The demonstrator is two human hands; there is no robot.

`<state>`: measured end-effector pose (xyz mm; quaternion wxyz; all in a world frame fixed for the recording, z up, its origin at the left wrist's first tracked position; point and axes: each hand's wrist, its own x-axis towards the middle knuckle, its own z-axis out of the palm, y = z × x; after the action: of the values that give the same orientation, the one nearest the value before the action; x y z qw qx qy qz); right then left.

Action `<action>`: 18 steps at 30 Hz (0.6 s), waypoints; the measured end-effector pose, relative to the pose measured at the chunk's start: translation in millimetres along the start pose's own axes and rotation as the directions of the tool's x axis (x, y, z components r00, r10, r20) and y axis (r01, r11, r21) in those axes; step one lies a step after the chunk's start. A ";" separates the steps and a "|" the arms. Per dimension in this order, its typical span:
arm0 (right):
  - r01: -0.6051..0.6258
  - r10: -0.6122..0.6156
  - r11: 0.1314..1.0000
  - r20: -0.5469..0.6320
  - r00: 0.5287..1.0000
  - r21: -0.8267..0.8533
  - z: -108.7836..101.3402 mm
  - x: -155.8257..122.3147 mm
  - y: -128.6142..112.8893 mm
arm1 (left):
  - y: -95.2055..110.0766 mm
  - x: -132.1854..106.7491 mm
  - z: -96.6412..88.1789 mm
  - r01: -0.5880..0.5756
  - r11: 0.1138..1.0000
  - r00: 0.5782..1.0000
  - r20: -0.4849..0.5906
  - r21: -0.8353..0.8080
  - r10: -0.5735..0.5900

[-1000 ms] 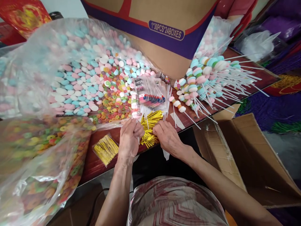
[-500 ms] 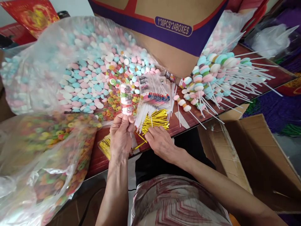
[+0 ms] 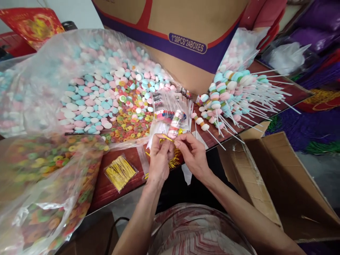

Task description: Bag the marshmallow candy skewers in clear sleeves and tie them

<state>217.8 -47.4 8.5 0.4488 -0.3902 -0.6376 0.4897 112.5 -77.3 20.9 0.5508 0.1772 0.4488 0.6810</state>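
A marshmallow skewer in a clear printed wrapper (image 3: pixel 175 124) points up and slightly right, its lower end pinched in my left hand (image 3: pixel 160 156). A gold twist tie (image 3: pixel 168 137) crosses the gathered base of that wrapper. My right hand (image 3: pixel 193 153) is closed on the tie's right end with thumb and forefinger. Below and behind both hands lies a pile of gold twist ties (image 3: pixel 174 161), partly hidden by them. Just beyond are flat printed wrappers (image 3: pixel 162 102) and white sticks (image 3: pixel 156 129).
Marshmallows (image 3: pixel 90 101) and gummy rings (image 3: pixel 130 125) spread from a large plastic bag. Finished-looking skewers (image 3: pixel 233 92) heap at the right. A packet of gold ties (image 3: pixel 120 173) lies at the left. A big carton (image 3: pixel 186 21) stands behind; an open cardboard box (image 3: pixel 289 184) sits lower right.
My left hand has moved right with the wrapped skewer. My right hand has left the tie pile and come up to the wrapper's base with a gold twist tie.
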 end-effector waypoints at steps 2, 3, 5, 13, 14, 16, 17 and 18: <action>-0.064 0.065 0.996 -0.029 0.997 0.064 -0.5 -0.9 -2.1 | -7.9 -1.4 6.1 -0.015 1.000 1.000 0.005 0.022 0.015; -0.090 0.095 0.992 -0.054 0.994 0.083 -1.3 -1.4 -3.2 | -11.0 -2.1 8.1 -0.030 0.999 1.000 0.008 0.037 0.029; -0.119 0.133 0.987 -0.128 0.983 0.110 -4.3 -1.7 -4.9 | -14.9 -3.6 10.8 -0.039 0.998 0.999 0.036 0.056 0.037; -0.052 0.049 0.999 -0.187 0.981 -0.012 -18.1 -0.1 0.2 | -16.0 -0.7 19.3 0.035 0.997 0.996 0.083 -0.073 -0.029; -0.078 0.084 0.996 -0.176 0.981 0.038 -19.4 -0.7 0.1 | -15.1 0.9 20.1 0.075 0.992 0.995 0.079 -0.104 -0.067; -0.148 0.172 0.977 -0.149 0.974 0.156 -22.1 -2.1 -1.7 | -13.2 3.7 21.6 0.152 0.974 0.987 0.080 -0.166 -0.140; -0.181 0.210 0.963 -0.133 0.969 0.202 -23.5 -2.8 -3.0 | -12.3 4.6 22.2 0.182 0.965 0.982 0.082 -0.190 -0.169; -0.205 0.237 0.951 -0.115 0.965 0.232 -24.9 -3.4 -4.2 | -11.6 5.2 22.8 0.207 0.956 0.977 0.085 -0.209 -0.194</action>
<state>242.3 -44.7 14.9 0.4751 -0.4412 -0.4987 0.5752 134.4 -63.2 22.3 0.6470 0.0910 0.3698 0.6606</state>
